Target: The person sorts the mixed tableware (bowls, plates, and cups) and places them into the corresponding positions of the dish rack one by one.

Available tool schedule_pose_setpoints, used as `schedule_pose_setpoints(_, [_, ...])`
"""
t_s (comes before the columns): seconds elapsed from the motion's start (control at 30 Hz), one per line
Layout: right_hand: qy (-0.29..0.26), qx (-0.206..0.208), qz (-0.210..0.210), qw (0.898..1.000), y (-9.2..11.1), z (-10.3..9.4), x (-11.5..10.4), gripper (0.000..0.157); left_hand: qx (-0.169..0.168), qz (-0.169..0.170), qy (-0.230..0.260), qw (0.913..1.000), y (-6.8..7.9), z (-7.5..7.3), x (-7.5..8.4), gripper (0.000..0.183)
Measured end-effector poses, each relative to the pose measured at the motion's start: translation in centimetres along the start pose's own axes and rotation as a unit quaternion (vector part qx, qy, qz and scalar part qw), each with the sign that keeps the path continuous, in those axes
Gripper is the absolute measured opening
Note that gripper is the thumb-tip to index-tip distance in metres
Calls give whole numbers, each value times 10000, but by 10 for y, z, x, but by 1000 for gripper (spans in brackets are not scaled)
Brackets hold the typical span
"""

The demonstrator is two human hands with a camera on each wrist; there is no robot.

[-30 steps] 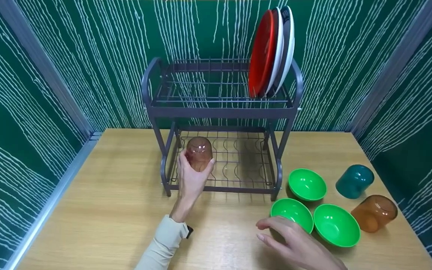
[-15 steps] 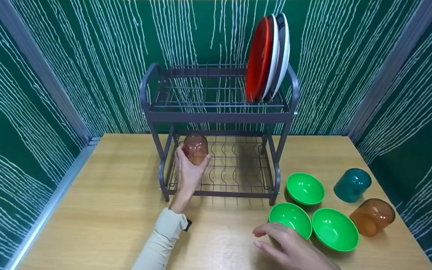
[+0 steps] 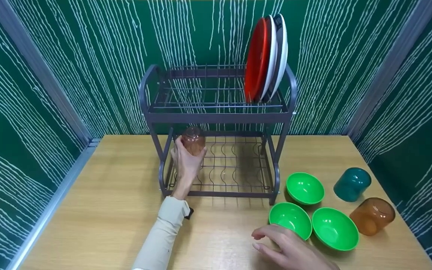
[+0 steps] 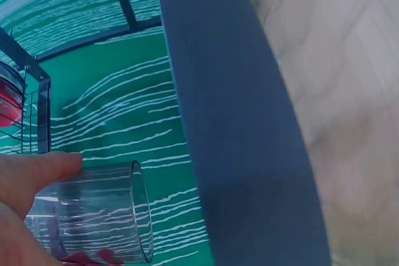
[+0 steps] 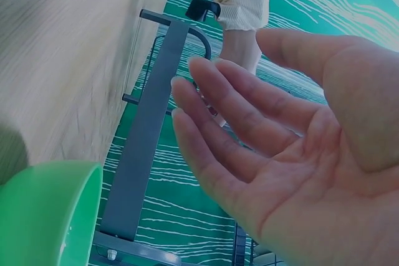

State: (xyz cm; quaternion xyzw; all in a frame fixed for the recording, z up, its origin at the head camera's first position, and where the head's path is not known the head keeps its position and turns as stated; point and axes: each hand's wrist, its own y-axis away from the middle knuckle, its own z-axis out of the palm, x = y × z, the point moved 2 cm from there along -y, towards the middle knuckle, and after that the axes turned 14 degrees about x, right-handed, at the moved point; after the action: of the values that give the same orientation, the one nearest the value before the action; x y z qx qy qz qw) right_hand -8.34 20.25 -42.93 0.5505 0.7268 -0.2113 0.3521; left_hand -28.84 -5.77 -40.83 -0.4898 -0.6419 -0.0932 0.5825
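Observation:
My left hand (image 3: 188, 161) grips a clear brownish cup (image 3: 193, 140), thumb on one side and fingers on the other. The cup is upside down, over the left part of the lower tier of a dark dish rack (image 3: 219, 118). Seen from the left wrist, the glass-like cup (image 4: 100, 216) shows its round rim beyond the fingers. My right hand (image 3: 291, 245) holds nothing, its fingers loosely bent, in front of a green bowl (image 3: 290, 217). The right wrist view shows the bare palm of that hand (image 5: 280, 135).
Red, white and dark plates (image 3: 257, 60) stand on edge at the right of the rack's upper tier. Two more green bowls (image 3: 305, 188) sit on the wooden table (image 3: 88, 210) at the right. Beside them are a teal cup (image 3: 353, 183) and an orange cup (image 3: 372, 216). Patterned green walls enclose the table.
My left hand has carried the brownish cup farther back and slightly left over the rack's lower tier. The right hand has barely moved. The head view has shifted a little.

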Motion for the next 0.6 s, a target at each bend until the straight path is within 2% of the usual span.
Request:
schedule_pose_setpoints(0.2, [15, -67, 145, 9999, 0, 1, 0, 44, -146, -106, -1, 9998, -9, 7, -2, 81])
schedule_pose_setpoints(0.43, [70, -98, 36, 9999, 0, 3, 0, 42, -192, -145, -42, 9997, -18, 14, -5, 81])
schedule_pose_setpoints(0.6, [48, -150, 76, 9998, 0, 3, 1, 42, -146, -110, -298, 9994, -26, 20, -8, 80])
